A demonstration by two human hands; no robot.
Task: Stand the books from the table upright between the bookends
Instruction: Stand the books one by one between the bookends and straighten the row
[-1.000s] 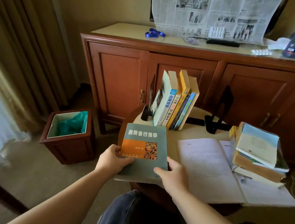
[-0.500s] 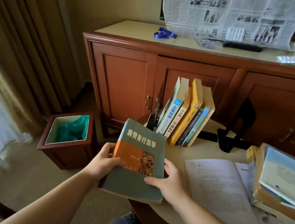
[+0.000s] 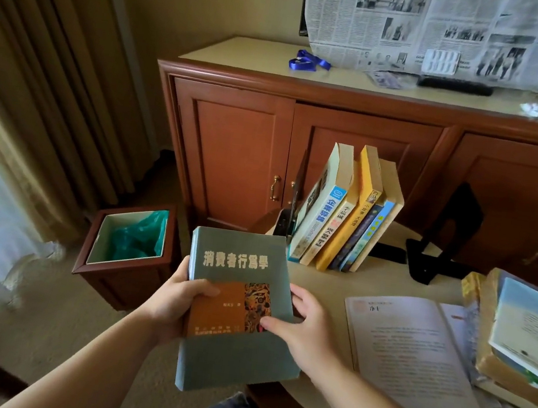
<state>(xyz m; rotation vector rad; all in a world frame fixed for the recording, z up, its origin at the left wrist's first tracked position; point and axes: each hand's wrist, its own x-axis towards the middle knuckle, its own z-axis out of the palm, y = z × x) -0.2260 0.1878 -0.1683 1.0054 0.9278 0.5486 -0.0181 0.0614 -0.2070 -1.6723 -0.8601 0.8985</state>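
In front of the wooden cabinet (image 3: pixel 303 146) stands a pale round table (image 3: pixel 326 281); left of the cabinet hang tan curtains (image 3: pixel 38 67), and a lined wooden bin (image 3: pixel 127 246) sits on the carpet just beside its near left corner; on the cabinet top lie a blue ribbon (image 3: pixel 308 61) and a draped newspaper (image 3: pixel 440 30). On the table, near the cabinet doors, a row of books (image 3: pixel 346 211) leans against the left bookend (image 3: pixel 287 220), well apart from the right bookend (image 3: pixel 442 242); an open book (image 3: pixel 419 356) and a stack of books (image 3: pixel 518 339) lie nearer. The green book (image 3: pixel 235 309) is held off the table's left edge; the left hand (image 3: pixel 177 305) grips its left edge with the thumb on the cover; the right hand (image 3: pixel 301 329) grips its right edge likewise.
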